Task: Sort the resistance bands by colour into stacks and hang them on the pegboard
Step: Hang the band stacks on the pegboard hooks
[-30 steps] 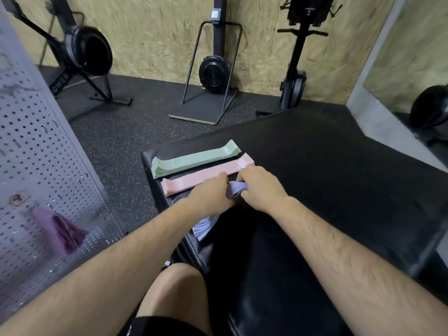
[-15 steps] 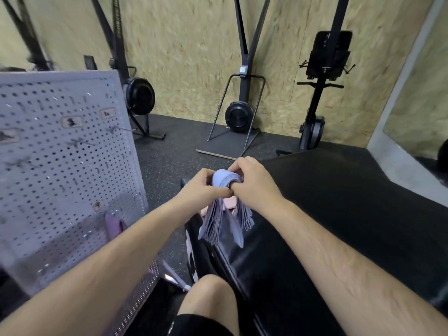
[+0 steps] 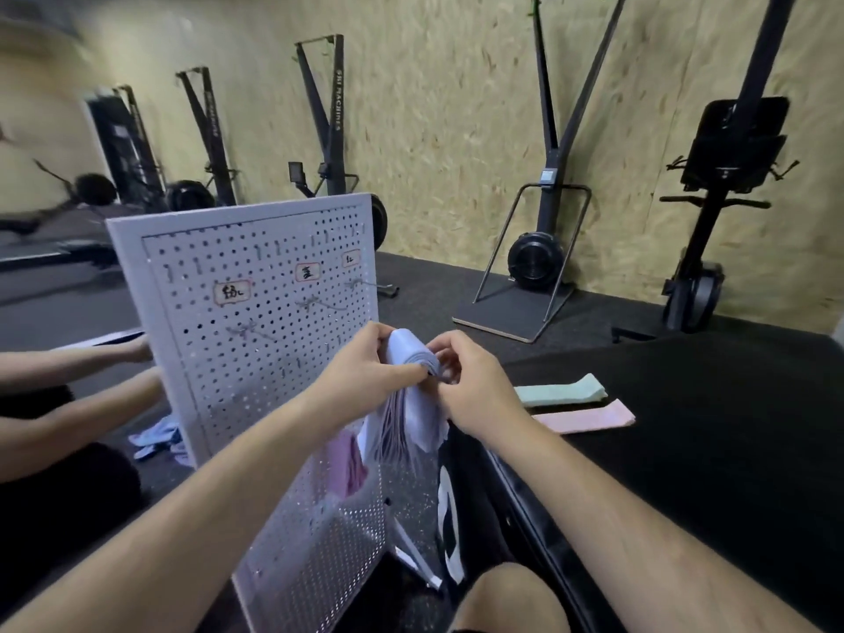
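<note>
The left hand (image 3: 361, 363) and right hand (image 3: 475, 381) pinch the looped top of the lilac band stack (image 3: 406, 418) in their fingers (image 3: 398, 368), its tails hanging limp below them near the pegboard (image 3: 255, 340); it looks light and soft, and is probably best held at that fold.

This was a gym. Upright ski-trainer machines (image 3: 337, 116) with round black flywheels (image 3: 535, 260) stood in a row along the chipboard wall (image 3: 434, 107) across the top of the frame, on speckled black rubber flooring (image 3: 424, 294).
</note>
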